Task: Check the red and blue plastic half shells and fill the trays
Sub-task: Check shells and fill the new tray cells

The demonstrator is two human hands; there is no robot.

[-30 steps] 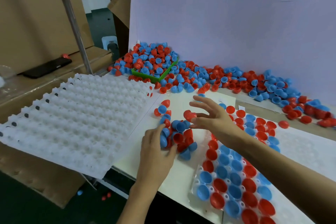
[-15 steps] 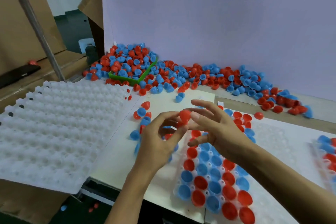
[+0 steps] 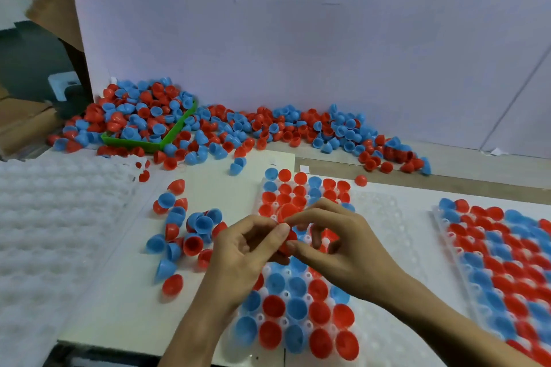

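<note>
Item, centre tray [image 3: 375, 211]: clear dimpled plastic, its cups holding red and blue half shells in mixed order; its 3 o'clock part holds none.
Item, right tray [image 3: 441, 219] at 3 o'clock: filled with red and blue shells, cut off by the frame edge.
Item, green bin [image 3: 176, 129] at 10 o'clock: heaped over with shells, its rim only partly visible.
Item, loose shell pile [image 3: 286, 125] along the back of the desk [image 3: 113, 301], running from 10 to 2 o'clock against the white backboard [image 3: 357, 53], which bears printed characters at 12 o'clock.
Item, small cluster of shells [image 3: 190, 235] at 9 o'clock of the hands.
Item, empty white tray stack [image 3: 53, 223] at 8 o'clock, cut off at the left edge.
Item, left hand [image 3: 244, 256] and right hand [image 3: 337, 244]: held over the centre tray, each grip pinched on the same red shell [image 3: 286, 211] between them; the shell is mostly hidden by fingers, so whether it is one piece or two cannot be told.
Item, cardboard [image 3: 56, 6] and dim floor at 10 to 11 o'clock, blurred.
</note>
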